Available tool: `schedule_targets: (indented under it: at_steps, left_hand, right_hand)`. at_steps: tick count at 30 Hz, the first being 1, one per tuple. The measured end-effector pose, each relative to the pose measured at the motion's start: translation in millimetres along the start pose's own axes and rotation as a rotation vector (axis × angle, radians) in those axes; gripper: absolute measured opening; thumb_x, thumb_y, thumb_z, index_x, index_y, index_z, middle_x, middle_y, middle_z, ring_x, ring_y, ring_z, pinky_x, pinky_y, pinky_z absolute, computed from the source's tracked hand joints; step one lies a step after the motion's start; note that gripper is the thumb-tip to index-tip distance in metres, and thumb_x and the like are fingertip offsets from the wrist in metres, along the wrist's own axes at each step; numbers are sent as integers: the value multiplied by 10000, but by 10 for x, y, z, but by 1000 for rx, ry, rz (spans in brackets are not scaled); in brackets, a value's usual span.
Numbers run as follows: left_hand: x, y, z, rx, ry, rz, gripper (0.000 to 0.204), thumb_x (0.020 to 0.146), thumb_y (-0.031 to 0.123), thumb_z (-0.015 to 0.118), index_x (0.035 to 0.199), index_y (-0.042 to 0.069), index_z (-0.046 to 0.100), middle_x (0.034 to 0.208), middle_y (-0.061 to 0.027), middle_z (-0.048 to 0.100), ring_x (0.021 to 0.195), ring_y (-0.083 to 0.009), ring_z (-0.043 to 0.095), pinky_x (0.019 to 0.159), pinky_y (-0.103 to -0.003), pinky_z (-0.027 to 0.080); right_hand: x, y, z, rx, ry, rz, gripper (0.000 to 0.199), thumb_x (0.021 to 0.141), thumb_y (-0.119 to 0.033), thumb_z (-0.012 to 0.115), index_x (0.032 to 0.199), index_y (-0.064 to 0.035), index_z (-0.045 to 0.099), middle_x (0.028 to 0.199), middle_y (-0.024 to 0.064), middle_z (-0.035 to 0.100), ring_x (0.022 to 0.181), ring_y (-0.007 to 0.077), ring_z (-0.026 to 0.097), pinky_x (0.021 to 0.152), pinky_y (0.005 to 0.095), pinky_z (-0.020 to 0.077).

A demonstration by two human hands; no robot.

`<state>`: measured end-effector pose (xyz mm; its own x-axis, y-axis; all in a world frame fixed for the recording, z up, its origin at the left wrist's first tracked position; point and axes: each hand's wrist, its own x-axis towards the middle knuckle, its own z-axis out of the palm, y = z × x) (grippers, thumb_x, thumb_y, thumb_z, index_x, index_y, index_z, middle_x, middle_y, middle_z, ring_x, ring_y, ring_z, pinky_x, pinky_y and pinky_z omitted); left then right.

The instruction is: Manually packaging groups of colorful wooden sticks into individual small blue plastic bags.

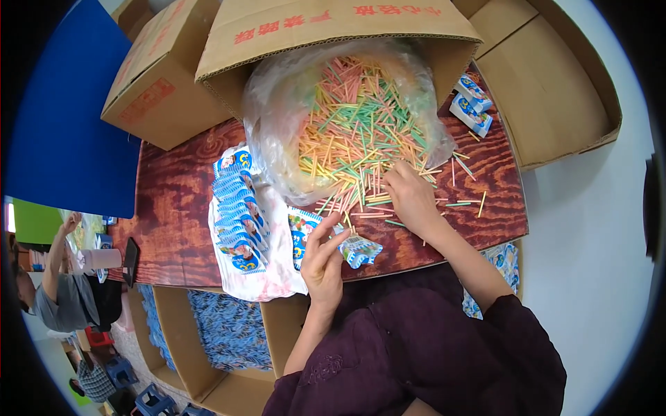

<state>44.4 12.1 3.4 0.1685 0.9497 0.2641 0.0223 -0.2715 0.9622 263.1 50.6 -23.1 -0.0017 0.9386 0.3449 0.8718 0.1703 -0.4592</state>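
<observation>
A heap of thin pastel sticks [368, 114], pink, yellow, green and orange, spills from a clear plastic bag [267, 114] onto the table. At the heap's near edge is my right hand [411, 197], fingers curled together on some sticks; its fingertips are partly hidden. My left hand [325, 270] is raised by the table's front edge, thumb and fingers apart, with nothing visible in it. Just beyond it lies a blue-and-white printed packet [300, 229], and beside its fingers a crumpled packet [359, 249]. A row of similar packets [239, 215] rests on a white cloth [229, 274] to the left.
The bag sits in a large open carton [333, 24] on the red-brown table [180, 180]. A closed carton [163, 76] stands left, an open one [548, 83] right. Below are boxes of blue packets [229, 329]. Another person [66, 298] sits far left. Loose sticks [461, 166] lie right.
</observation>
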Motion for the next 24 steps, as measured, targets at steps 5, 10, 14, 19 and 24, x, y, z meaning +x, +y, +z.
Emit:
schedule_targets:
  at_steps: [5,10,14,19,24]
  left_hand:
    - [-41,-72,-66,-62,-6,-43,287,870,-46,520,1096,8,688,1292,-151,558,1229,-261,507,1028,-357,383]
    - [-66,-142,-128,-96,-27,-72,282,879,-40,513,1101,0,683,1291,-149,558,1216,-248,513,1022,-355,386]
    - [-88,-141,-118,-159,-38,-166,289,875,-52,504,1101,-8,679,1287,-144,560,1195,-239,520,1008,-350,395]
    - [-85,-78,-136,-119,-47,-186,284,880,-55,500,1100,-14,676,1281,-145,561,1192,-240,520,1005,-350,398]
    - [-41,-79,-114,-91,-81,-88,252,898,-38,518,1094,-18,675,1273,-153,559,1182,-227,523,981,-330,415]
  right_hand:
    - [29,-14,13,-24,31,-48,84,816,-27,621,873,-16,561,872,112,510,808,313,580,635,403,468]
    - [18,26,-18,-37,-6,-90,54,835,-42,599,868,-23,561,869,119,507,801,316,574,631,401,466]
    - [41,63,-56,-17,19,-84,60,833,-47,598,877,-29,561,887,123,518,820,322,577,640,406,466]
    - [102,-10,-208,12,54,-17,92,814,-42,618,885,-31,561,914,120,537,844,322,582,668,402,473]
    - [55,90,-46,-50,16,-56,100,793,-32,633,855,-32,555,874,113,527,807,318,587,644,408,472]
